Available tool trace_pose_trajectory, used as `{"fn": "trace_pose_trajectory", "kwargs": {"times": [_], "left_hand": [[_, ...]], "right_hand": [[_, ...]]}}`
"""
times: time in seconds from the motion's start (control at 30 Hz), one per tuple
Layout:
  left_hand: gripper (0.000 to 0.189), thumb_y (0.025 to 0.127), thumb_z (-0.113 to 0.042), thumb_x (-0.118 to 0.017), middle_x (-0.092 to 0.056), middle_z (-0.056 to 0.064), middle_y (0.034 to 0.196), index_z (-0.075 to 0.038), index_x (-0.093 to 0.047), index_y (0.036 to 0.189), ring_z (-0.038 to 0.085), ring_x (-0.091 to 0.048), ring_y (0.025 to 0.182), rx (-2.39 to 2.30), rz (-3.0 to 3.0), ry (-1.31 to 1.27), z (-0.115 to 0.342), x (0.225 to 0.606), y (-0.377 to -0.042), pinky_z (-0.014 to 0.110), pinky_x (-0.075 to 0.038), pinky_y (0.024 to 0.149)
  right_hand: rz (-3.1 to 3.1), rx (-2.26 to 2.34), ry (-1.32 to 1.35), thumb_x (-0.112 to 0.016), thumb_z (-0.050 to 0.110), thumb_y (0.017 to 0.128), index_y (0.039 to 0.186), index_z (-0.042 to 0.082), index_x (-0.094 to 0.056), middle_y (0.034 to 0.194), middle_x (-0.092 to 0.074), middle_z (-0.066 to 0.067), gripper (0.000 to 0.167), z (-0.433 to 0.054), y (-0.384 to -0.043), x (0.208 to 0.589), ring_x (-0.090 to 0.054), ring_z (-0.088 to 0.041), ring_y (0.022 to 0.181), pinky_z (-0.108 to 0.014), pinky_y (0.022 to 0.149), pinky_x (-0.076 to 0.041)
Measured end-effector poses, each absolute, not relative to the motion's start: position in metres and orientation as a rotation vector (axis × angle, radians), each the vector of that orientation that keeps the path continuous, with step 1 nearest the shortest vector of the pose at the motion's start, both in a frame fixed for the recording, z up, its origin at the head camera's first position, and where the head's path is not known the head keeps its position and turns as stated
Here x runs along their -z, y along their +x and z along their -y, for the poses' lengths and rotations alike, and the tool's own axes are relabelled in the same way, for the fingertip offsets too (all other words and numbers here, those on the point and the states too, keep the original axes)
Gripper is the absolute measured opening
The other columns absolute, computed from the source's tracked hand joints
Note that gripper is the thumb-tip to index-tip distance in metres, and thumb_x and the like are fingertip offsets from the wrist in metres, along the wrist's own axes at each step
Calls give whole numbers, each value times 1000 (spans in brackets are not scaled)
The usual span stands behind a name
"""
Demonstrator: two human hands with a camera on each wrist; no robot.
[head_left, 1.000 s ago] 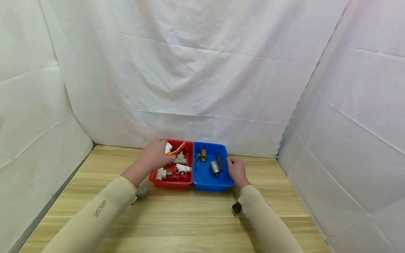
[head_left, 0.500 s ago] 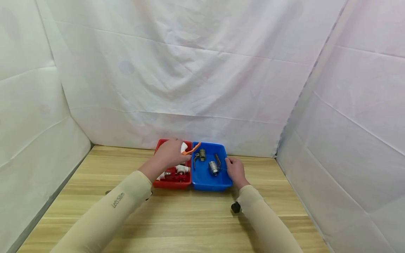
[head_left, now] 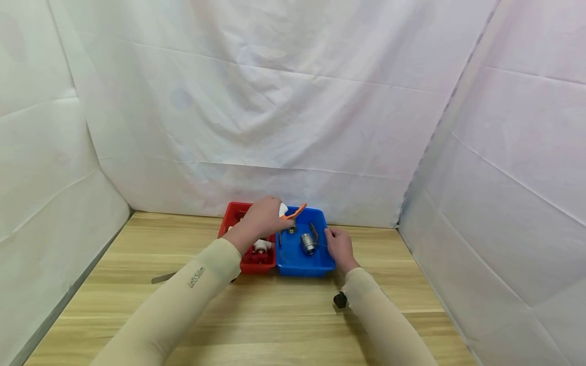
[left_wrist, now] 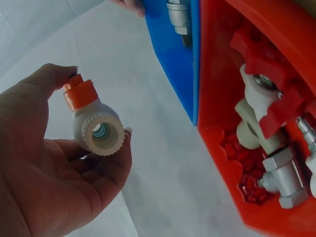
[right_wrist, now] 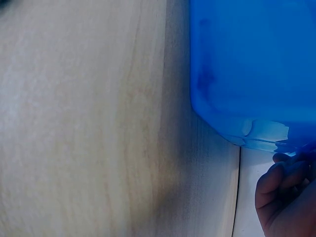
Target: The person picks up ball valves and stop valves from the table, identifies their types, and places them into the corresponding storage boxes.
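My left hand (head_left: 264,218) holds a white plastic valve with an orange handle (head_left: 289,212) in the air over the seam between the red bin (head_left: 234,211) and the blue bin (head_left: 320,262). In the left wrist view the white valve (left_wrist: 94,128) sits between thumb and fingers of the left hand (left_wrist: 54,182), its threaded opening facing the camera. My right hand (head_left: 338,245) grips the right rim of the blue bin; the right wrist view shows curled fingers (right_wrist: 284,192) at the blue bin's wall (right_wrist: 247,74). Metal valves (head_left: 308,243) lie in the blue bin.
The red bin (left_wrist: 222,98) holds white and red plastic valves (left_wrist: 261,108) and a metal fitting (left_wrist: 286,175). Both bins stand on a wooden table (head_left: 274,315) close to the white cloth backdrop (head_left: 274,112). A flat metal piece (head_left: 162,277) lies on the table by my left sleeve.
My left hand lifted the orange-handled valve out of the red bin and carried it right, to above the edge of the blue bin. The right hand stayed on the blue bin's rim.
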State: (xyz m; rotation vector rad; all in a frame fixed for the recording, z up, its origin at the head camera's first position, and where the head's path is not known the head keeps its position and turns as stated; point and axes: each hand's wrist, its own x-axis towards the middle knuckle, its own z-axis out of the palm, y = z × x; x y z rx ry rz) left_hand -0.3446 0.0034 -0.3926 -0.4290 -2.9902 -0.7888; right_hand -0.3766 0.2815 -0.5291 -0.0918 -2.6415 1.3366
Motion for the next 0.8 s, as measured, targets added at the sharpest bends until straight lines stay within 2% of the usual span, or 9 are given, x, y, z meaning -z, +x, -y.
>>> {"fn": "trace_pose_trajectory", "kwargs": {"times": [0.13,0.27,0.37,0.57,0.67,0.8], "left_hand": [[55,95,-50,-85,-70,8,113,-8,-69,127,24,-66,94,782,2991,-441,-14,395,-351,38,-65,78],[58,96,-52,-84,-71,10,116,-6,-70,129,24,-67,96,777,2996,-449,-24,397,-358,41,-65,84],[57,95,-52,-85,-72,9,112,-7,-71,127,23,-67,93,798,2999,-450,-31,398,-361,38,-65,80],[49,95,-51,-86,-71,6,99,-9,-72,115,22,-67,84,819,2983,-448,-43,401,-367,34,-62,72],[47,95,-50,-86,-70,5,96,-9,-72,113,22,-67,82,861,2971,-434,-48,401,-368,34,-62,71],[48,97,-50,-85,-71,6,96,-8,-72,114,23,-68,80,881,2963,-424,-56,401,-370,34,-62,69]], "right_hand": [[2644,-1321,-82,-56,31,118,95,-1,-73,69,-42,-1,43,-282,-378,530,-49,-22,67,-35,63,-42],[2648,-1306,-92,-57,31,118,105,2,-79,70,-45,-2,39,-281,-377,529,-51,-22,69,-35,65,-44],[2650,-1298,-106,-57,31,118,114,5,-81,71,-48,-2,35,-281,-378,530,-54,-22,71,-34,66,-46],[2659,-1301,-116,-58,31,118,120,5,-81,71,-50,-3,35,-281,-379,530,-55,-22,71,-34,65,-47],[2666,-1302,-110,-57,32,118,118,5,-81,71,-50,-3,36,-282,-379,530,-55,-22,70,-33,64,-46],[2668,-1305,-101,-57,32,118,106,5,-80,69,-47,-2,37,-282,-380,529,-52,-22,67,-34,62,-43]]}}
